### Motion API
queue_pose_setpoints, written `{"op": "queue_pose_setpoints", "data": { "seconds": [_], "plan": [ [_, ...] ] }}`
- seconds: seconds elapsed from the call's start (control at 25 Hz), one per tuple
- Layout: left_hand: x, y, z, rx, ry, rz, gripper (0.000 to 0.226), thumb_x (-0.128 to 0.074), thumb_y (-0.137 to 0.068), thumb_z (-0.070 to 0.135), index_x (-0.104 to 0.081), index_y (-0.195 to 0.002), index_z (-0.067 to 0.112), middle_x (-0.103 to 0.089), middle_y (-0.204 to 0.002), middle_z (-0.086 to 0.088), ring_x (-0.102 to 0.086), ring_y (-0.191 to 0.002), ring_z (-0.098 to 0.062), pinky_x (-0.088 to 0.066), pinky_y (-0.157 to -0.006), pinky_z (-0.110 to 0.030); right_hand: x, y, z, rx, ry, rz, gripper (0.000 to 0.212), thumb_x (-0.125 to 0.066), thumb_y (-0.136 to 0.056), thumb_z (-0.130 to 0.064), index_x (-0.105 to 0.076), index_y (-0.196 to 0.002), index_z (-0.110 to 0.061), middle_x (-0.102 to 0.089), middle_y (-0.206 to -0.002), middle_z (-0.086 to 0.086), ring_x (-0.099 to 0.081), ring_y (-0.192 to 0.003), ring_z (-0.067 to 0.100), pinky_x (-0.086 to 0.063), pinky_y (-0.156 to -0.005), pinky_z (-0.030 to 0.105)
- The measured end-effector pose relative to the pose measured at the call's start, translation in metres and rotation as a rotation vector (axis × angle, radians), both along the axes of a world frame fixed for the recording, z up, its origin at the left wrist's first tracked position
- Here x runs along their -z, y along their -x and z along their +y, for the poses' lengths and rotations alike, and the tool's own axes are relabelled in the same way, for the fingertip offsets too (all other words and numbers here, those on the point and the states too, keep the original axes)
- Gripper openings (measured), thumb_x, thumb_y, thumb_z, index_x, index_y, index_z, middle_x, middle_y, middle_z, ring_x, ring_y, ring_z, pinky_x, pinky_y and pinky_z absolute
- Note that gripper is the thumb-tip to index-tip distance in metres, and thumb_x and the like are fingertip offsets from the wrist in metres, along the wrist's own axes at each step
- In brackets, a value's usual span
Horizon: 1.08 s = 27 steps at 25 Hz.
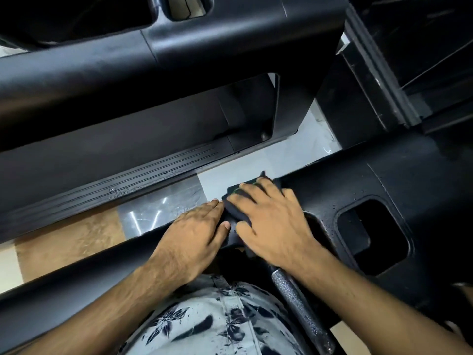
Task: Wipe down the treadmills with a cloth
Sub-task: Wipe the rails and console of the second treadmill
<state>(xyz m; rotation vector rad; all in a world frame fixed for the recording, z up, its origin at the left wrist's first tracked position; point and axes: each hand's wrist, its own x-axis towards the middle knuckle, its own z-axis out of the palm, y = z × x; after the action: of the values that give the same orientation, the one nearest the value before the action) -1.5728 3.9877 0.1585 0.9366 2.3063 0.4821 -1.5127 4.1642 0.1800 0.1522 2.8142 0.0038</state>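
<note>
A black treadmill handrail [76, 275] runs from lower left to the console body [409, 180] at right. A dark cloth [236, 210] lies bunched on the rail where it meets the console. My right hand [271, 221] presses flat on the cloth, fingers spread over it. My left hand [194, 231] rests on the rail just left of the cloth, fingertips touching its edge. Most of the cloth is hidden under my right hand.
A second black treadmill [128, 85] fills the upper half, its ribbed side rail [115, 185] beside a strip of grey and wood-look floor [76, 239]. The console has a cup-holder recess [371, 234]. A textured metal grip [299, 306] lies below my right forearm.
</note>
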Motion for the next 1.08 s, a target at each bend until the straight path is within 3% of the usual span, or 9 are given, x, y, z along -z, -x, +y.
{"op": "queue_pose_setpoints", "data": {
  "seconds": [0.04, 0.16, 0.36, 0.48, 0.64, 0.72, 0.8, 0.96, 1.08],
  "plan": [
    [0.001, 0.001, 0.003, 0.005, -0.003, 0.002, 0.071, -0.010, -0.095, 0.058, -0.023, -0.154, 0.020, -0.028, -0.158, 0.003, -0.024, -0.145, -0.007, -0.014, -0.120, -0.025, -0.003, 0.002, 0.009, -0.006, 0.011, -0.051, 0.055, -0.032, -0.084, -0.046, -0.050, -0.135, -0.039, -0.053, -0.144, -0.008, -0.041, -0.136, 0.021, -0.036, -0.095, 0.045],
    [0.002, 0.000, 0.013, 0.014, 0.014, -0.011, 0.068, -0.011, -0.097, 0.057, -0.019, -0.154, 0.022, -0.024, -0.160, 0.005, -0.020, -0.146, -0.005, -0.014, -0.121, -0.025, -0.006, 0.035, 0.071, 0.377, -0.101, -0.084, 0.048, -0.030, -0.092, -0.045, -0.052, -0.133, -0.034, -0.054, -0.140, -0.002, -0.039, -0.132, 0.023, -0.034, -0.099, 0.046],
    [-0.003, -0.001, 0.028, -0.011, 0.014, 0.011, 0.080, -0.005, -0.090, 0.064, -0.025, -0.153, 0.020, -0.029, -0.158, 0.005, -0.025, -0.144, -0.005, -0.010, -0.113, -0.014, -0.010, -0.011, 0.028, -0.055, 0.058, -0.026, 0.057, -0.032, -0.084, -0.047, -0.051, -0.135, -0.032, -0.055, -0.139, -0.001, -0.041, -0.135, 0.026, -0.039, -0.098, 0.049],
    [-0.009, -0.005, 0.034, -0.004, 0.023, 0.009, 0.069, -0.010, -0.097, 0.059, -0.018, -0.155, 0.022, -0.020, -0.160, 0.008, -0.017, -0.145, -0.001, -0.002, -0.110, -0.011, -0.015, 0.023, 0.093, 0.347, -0.026, -0.086, 0.053, -0.029, -0.092, -0.049, -0.045, -0.141, -0.033, -0.048, -0.146, 0.001, -0.033, -0.139, 0.027, -0.036, -0.103, 0.050],
    [-0.007, 0.001, 0.051, 0.062, -0.002, 0.004, 0.078, -0.007, -0.091, 0.061, -0.018, -0.155, 0.018, -0.022, -0.160, 0.003, -0.020, -0.146, -0.006, -0.003, -0.112, -0.014, -0.009, -0.010, 0.049, 0.051, 0.017, -0.001, 0.058, -0.033, -0.085, -0.047, -0.047, -0.139, -0.034, -0.049, -0.146, -0.003, -0.032, -0.142, 0.027, -0.038, -0.103, 0.049],
    [0.004, 0.007, 0.057, 0.122, -0.031, 0.013, 0.082, -0.003, -0.088, 0.063, -0.019, -0.155, 0.018, -0.024, -0.160, 0.000, -0.021, -0.146, -0.008, -0.005, -0.114, -0.017, -0.011, 0.003, 0.086, 0.191, 0.065, -0.040, 0.057, -0.038, -0.086, -0.046, -0.045, -0.141, -0.036, -0.046, -0.148, -0.004, -0.030, -0.142, 0.025, -0.040, -0.104, 0.047],
    [0.006, 0.010, 0.062, 0.159, -0.029, 0.019, 0.080, -0.004, -0.090, 0.062, -0.017, -0.155, 0.018, -0.023, -0.160, 0.000, -0.020, -0.147, -0.008, -0.004, -0.114, -0.017, -0.019, 0.012, 0.102, 0.454, -0.084, -0.057, 0.055, -0.038, -0.090, -0.045, -0.044, -0.142, -0.033, -0.045, -0.148, 0.002, -0.028, -0.142, 0.027, -0.039, -0.106, 0.048],
    [-0.002, 0.008, 0.073, 0.134, -0.058, 0.009, 0.081, -0.006, -0.089, 0.061, -0.019, -0.154, 0.016, -0.024, -0.160, -0.001, -0.021, -0.146, -0.009, -0.003, -0.112, -0.015, -0.009, -0.021, 0.056, 0.118, 0.014, 0.018, 0.062, -0.034, -0.081, -0.047, -0.051, -0.138, -0.031, -0.051, -0.143, 0.000, -0.037, -0.139, 0.028, -0.041, -0.105, 0.050],
    [-0.001, 0.006, 0.077, 0.130, -0.057, -0.011, 0.070, -0.013, -0.096, 0.058, -0.013, -0.155, 0.020, -0.017, -0.161, 0.003, -0.016, -0.147, -0.005, -0.006, -0.117, -0.019, -0.016, 0.000, 0.121, 0.454, -0.072, 0.027, 0.068, -0.026, -0.080, -0.046, -0.046, -0.143, -0.031, -0.046, -0.148, 0.003, -0.030, -0.141, 0.029, -0.041, -0.105, 0.050]
  ]
}}
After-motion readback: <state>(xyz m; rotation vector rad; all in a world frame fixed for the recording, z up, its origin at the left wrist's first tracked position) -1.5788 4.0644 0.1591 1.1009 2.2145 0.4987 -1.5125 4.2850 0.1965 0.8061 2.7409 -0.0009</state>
